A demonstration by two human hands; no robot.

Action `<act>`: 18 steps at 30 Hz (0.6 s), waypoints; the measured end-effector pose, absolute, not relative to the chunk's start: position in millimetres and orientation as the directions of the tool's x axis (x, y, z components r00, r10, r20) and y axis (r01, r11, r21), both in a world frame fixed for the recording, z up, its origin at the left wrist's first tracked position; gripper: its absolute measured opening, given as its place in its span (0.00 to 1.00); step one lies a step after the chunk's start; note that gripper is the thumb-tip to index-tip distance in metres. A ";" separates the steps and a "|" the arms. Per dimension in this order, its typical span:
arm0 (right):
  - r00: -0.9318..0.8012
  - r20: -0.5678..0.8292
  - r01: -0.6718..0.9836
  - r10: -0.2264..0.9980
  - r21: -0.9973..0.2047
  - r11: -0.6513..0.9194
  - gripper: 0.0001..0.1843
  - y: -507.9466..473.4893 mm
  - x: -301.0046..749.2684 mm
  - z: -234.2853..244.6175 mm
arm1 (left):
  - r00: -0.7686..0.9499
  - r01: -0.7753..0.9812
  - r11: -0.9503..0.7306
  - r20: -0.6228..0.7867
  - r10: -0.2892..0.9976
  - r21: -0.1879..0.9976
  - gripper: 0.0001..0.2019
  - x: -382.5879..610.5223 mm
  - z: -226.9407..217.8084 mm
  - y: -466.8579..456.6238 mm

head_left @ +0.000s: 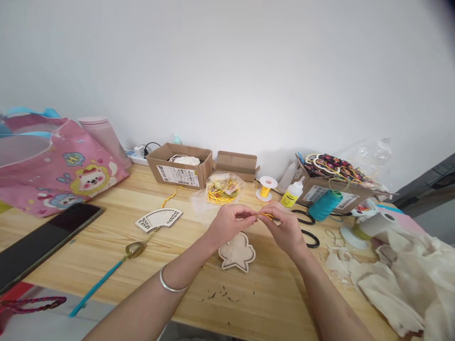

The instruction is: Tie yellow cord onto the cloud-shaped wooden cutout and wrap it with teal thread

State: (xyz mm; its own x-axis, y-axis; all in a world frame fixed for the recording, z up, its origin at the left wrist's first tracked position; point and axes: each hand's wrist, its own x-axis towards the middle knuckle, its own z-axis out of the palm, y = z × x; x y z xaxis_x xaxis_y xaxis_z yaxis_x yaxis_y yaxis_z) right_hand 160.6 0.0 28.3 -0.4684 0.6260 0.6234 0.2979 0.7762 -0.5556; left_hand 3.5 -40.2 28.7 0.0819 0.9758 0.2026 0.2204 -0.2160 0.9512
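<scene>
in the head view, the fan, well left of the fingers, already bears a yellow loop on its far side and a gold piece and blue strip on its near side. the flower shows no such fittings, so it looks unfinished; the cord seems mid-work, any knot too small to tell. left fingers and right fingers both pinch the cord, nearly meeting. the flower lies on the table, just nearer than the fingers; whether the cord joins it is hidden.
</scene>
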 end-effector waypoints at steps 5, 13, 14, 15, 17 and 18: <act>-0.476 0.585 0.278 0.657 -0.609 0.743 0.05 -1.5 163.1 33.2 | 0.135 0.380 -0.326 0.297 0.945 0.866 0.08 2.2 31.2 -41.0; -0.505 0.546 0.246 0.668 -0.651 0.718 0.05 -0.7 170.7 39.3 | 0.219 0.493 -0.408 0.344 0.913 0.769 0.08 1.2 31.4 -41.8; -0.525 0.532 0.235 0.664 -0.659 0.714 0.05 -0.7 170.9 39.1 | 0.233 0.499 -0.420 0.350 0.907 0.758 0.08 1.4 30.9 -41.9; -0.541 0.516 0.225 0.664 -0.671 0.706 0.05 -0.7 171.0 38.8 | 0.253 0.497 -0.435 0.354 0.900 0.750 0.08 1.7 30.2 -41.8; -0.547 0.492 0.203 0.677 -0.707 0.677 0.05 0.1 171.0 37.5 | 0.305 0.477 -0.474 0.366 0.879 0.740 0.08 2.3 28.9 -41.8; -0.537 0.484 0.186 0.691 -0.731 0.656 0.05 0.8 171.0 36.6 | 0.334 0.459 -0.500 0.379 0.863 0.734 0.08 2.6 28.4 -41.9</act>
State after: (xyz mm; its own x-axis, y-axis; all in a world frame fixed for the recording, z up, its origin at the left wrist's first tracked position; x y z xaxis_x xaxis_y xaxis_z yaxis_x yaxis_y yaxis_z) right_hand 171.0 0.8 36.6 -0.5372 0.6910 0.4836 0.1857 0.6562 -0.7314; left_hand 2.6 -41.9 28.4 0.3335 0.8631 0.3793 0.4594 -0.5002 0.7340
